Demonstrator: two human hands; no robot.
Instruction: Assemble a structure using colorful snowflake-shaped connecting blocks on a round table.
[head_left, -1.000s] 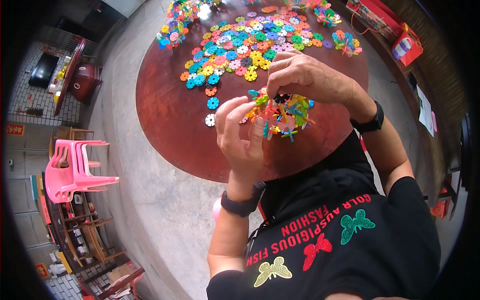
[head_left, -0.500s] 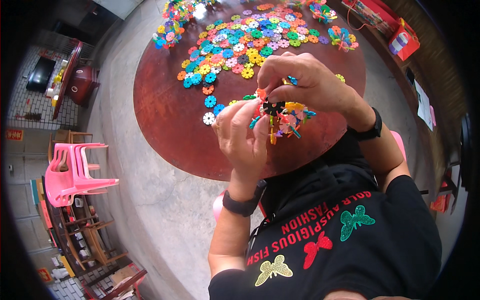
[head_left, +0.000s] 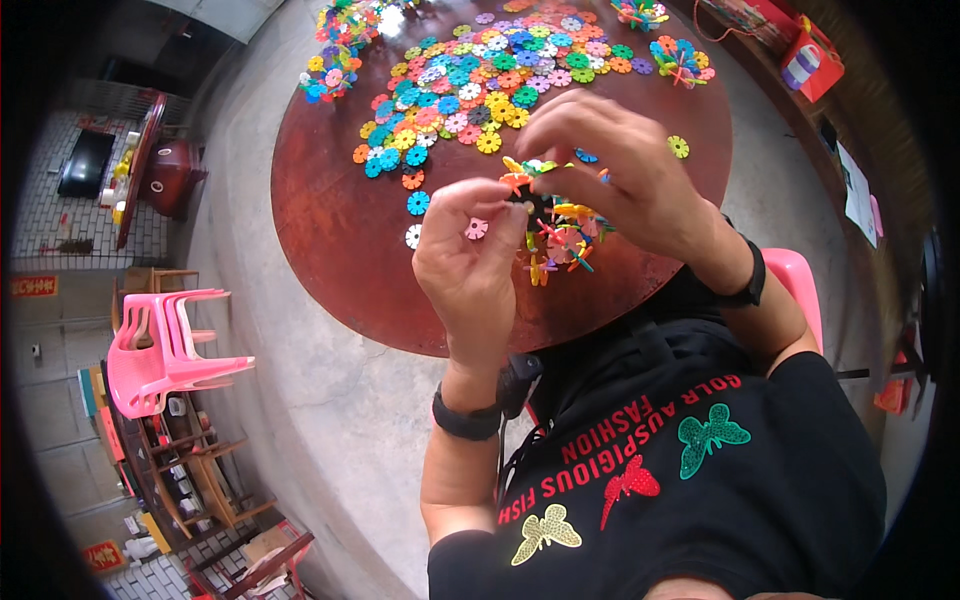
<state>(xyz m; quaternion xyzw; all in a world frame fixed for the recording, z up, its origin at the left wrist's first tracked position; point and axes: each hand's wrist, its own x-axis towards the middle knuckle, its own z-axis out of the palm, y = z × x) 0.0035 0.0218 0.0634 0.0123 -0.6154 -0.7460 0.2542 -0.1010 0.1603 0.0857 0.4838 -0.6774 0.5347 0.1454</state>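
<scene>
Between my two hands is a cluster of interlocking plastic flower discs (head_left: 565,245) in many colours, held above the near part of the round table. My left hand (head_left: 466,265) is closed, thumb and fingertips pinching the cluster's left side beside a black disc (head_left: 541,206). Over the top and right side curls my right hand (head_left: 625,175), its thumb against the orange and green discs. Its index finger arches apart from the thumb, and its other fingers are partly hidden. A blue disc (head_left: 586,155) shows beneath the right hand, and a pink disc (head_left: 477,229) shows between the left fingers.
Loose flower discs (head_left: 470,90) spread across the far half of the brown round table (head_left: 330,230). Finished-looking disc clusters stand at its far left (head_left: 335,75) and far right (head_left: 682,62). Stacked pink chairs (head_left: 150,355) stand on the left; another pink chair (head_left: 795,285) is at right.
The fingers of my right hand have loosened and spread a little from their pinch. Both hands and the cluster have shifted slightly left, and the black disc has turned.
</scene>
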